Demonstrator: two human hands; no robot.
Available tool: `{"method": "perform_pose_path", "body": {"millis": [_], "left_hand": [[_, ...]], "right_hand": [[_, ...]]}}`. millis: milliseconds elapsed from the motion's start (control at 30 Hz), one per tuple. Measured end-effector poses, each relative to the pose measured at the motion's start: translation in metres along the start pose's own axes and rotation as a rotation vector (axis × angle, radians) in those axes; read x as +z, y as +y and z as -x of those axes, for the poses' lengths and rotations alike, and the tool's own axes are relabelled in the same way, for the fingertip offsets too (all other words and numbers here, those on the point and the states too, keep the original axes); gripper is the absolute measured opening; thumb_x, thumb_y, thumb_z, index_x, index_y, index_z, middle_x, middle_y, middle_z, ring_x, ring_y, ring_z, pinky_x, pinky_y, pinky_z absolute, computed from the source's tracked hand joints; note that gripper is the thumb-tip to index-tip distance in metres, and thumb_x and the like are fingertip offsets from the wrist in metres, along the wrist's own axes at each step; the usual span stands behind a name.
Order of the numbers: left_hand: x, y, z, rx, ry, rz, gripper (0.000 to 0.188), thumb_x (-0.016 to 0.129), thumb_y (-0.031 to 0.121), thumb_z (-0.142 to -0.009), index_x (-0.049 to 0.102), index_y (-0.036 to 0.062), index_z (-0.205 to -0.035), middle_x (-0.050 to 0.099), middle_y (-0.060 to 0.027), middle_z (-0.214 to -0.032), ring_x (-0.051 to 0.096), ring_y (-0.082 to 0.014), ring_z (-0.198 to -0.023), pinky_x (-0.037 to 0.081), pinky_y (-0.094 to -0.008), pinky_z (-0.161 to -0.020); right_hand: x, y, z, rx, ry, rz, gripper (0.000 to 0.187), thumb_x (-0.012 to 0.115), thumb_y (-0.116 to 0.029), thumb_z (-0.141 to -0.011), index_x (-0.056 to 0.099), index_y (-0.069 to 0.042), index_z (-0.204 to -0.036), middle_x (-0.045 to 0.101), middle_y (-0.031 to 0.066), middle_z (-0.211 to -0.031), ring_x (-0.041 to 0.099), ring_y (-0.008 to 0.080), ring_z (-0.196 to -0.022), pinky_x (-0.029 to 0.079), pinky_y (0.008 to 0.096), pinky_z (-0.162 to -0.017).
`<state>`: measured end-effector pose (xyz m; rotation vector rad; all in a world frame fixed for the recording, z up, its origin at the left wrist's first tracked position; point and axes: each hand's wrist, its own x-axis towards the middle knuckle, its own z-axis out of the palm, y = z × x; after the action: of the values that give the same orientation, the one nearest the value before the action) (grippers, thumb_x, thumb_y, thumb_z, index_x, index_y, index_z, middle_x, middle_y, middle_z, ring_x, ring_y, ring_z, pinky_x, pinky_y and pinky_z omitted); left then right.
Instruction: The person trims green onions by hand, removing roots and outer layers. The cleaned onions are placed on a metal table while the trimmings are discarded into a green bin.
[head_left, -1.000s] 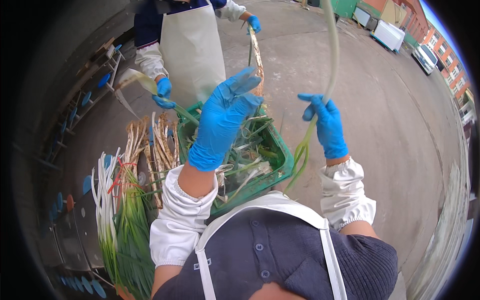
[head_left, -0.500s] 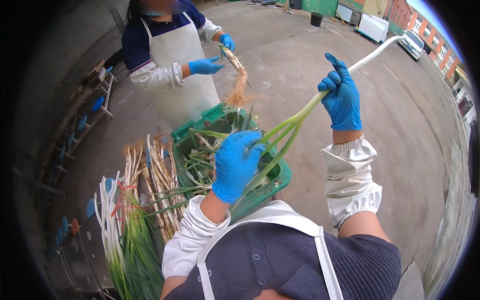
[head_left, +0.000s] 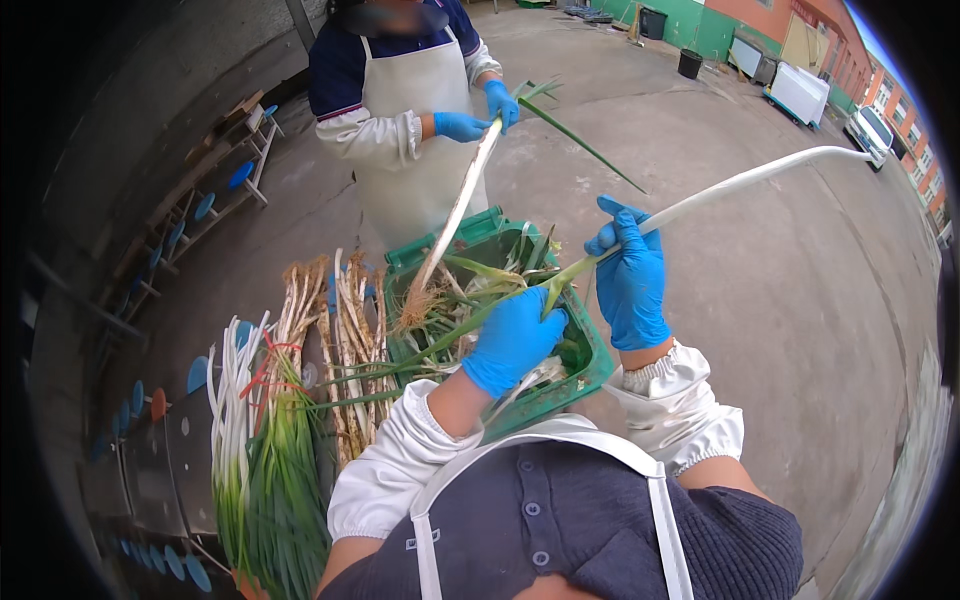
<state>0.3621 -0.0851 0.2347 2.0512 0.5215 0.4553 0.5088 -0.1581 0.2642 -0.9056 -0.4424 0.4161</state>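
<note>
A long green onion stretches between my two blue-gloved hands, its peeled white stalk pointing to the upper right. My left hand is closed round its green leaves, over the near part of a green bin. Further up the stalk, where green turns white, the fingers of my right hand pinch it. Green and pale trimmings lie in the bin beneath. Across from me a co-worker in blue gloves holds another green onion, roots down over the bin.
Left of the bin lie a tied bundle of cleaned green onions and unpeeled ones with brown roots. A rack with blue round seats runs along the left wall. A black bucket stands on the concrete farther off.
My right hand has come down and left, and the onion's stalk lies flatter. My left hand has shifted right. The co-worker's onion now shows a whiter stalk, with a leaf hanging off to the right.
</note>
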Motion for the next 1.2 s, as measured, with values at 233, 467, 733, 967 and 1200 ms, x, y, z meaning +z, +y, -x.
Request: {"method": "perform_pose_path", "body": {"millis": [233,467,733,967,1200], "left_hand": [[-0.005,0.013,0.001,0.006,-0.124,0.213,0.023,0.055,0.019,-0.086,0.057,-0.0042,-0.091,0.062,-0.0145,-0.072,0.063,-0.0192,-0.063,0.049,-0.0342,-0.059],[-0.065,0.024,-0.014,-0.034,-0.05,0.825,0.021,0.053,0.013,-0.083,0.061,-0.0014,-0.096,0.066,-0.0122,-0.083,0.063,-0.0198,-0.067,0.052,-0.031,-0.062],[-0.106,-0.015,0.002,0.125,0.023,1.18,0.027,0.051,0.023,-0.087,0.061,-0.0007,-0.081,0.062,-0.0231,-0.082,0.053,-0.0195,-0.046,0.043,-0.028,-0.044],[-0.131,-0.029,-0.045,-0.105,0.276,0.271,0.04,0.055,0.036,-0.091,0.066,0.0028,-0.071,0.066,-0.0082,-0.067,0.058,-0.0123,-0.054,0.044,-0.0257,-0.052],[-0.035,-0.166,-0.069,0.154,-0.366,-0.493,0.043,0.047,0.041,-0.091,0.063,0.0048,-0.108,0.064,-0.016,-0.104,0.064,-0.0314,-0.088,0.05,-0.0401,-0.08]], "right_hand": [[0.005,0.011,0.02,0.224,-0.155,-0.106,0.02,0.053,-0.019,-0.096,0.058,-0.002,-0.105,0.062,0.0086,-0.09,0.055,0.0133,-0.072,0.051,0.0322,-0.07],[0.016,-0.003,0.03,0.485,-0.253,-0.226,0.017,0.053,-0.015,-0.094,0.059,-0.002,-0.102,0.064,0.0123,-0.097,0.063,0.0213,-0.083,0.052,0.0358,-0.079],[-0.026,0.015,0.002,0.543,-0.127,-0.388,0.033,0.049,-0.027,-0.097,0.055,-0.001,-0.116,0.048,0.0013,-0.069,0.045,0.0139,-0.057,0.046,0.0309,-0.061],[-0.104,-0.013,-0.055,0.438,-0.251,-0.722,0.044,0.041,-0.04,-0.099,0.057,-0.002,-0.116,0.029,-0.0048,-0.06,0.027,0.0067,-0.05,0.025,0.0239,-0.047],[-0.117,-0.067,-0.079,0.292,-0.201,-0.642,0.042,0.04,-0.034,-0.1,0.057,0.002,-0.116,0.032,-0.005,-0.059,0.028,0.0063,-0.049,0.025,0.0226,-0.046]]}}
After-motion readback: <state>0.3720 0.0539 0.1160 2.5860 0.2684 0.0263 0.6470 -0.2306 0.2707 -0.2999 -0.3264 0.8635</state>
